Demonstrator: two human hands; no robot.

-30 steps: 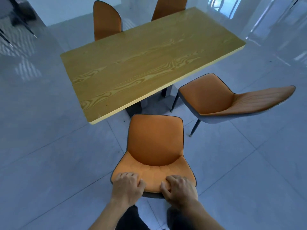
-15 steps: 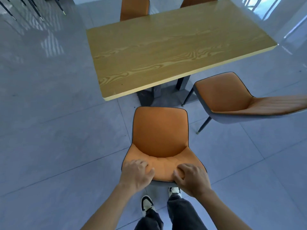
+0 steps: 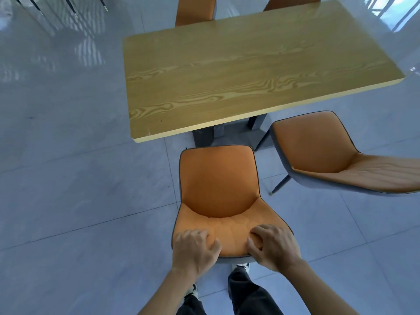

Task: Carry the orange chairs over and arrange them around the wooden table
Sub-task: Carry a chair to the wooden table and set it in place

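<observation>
both hands' grip on orange chair (image 3: 218, 185) backrest (left hand (image 3: 194, 251), right hand (image 3: 273, 247)), seemingly just short of wooden table (image 3: 238, 73)

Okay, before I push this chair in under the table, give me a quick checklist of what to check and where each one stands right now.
1. Grip: left hand and right hand both hold the top edge of the held chair's backrest. Ok.
2. Seat faces the wooden table. Ok.
3. Floor between the seat front and the table edge shows nothing in the way. Ok.
4. Side clearance: the neighbouring chair to the right stands apart from the held one, though angled. Ok.
5. Table base sits right ahead of the seat; whether the chair legs will clear it: cannot tell.
6. Chair legs level on the floor: hidden under the seat, cannot tell.
</observation>
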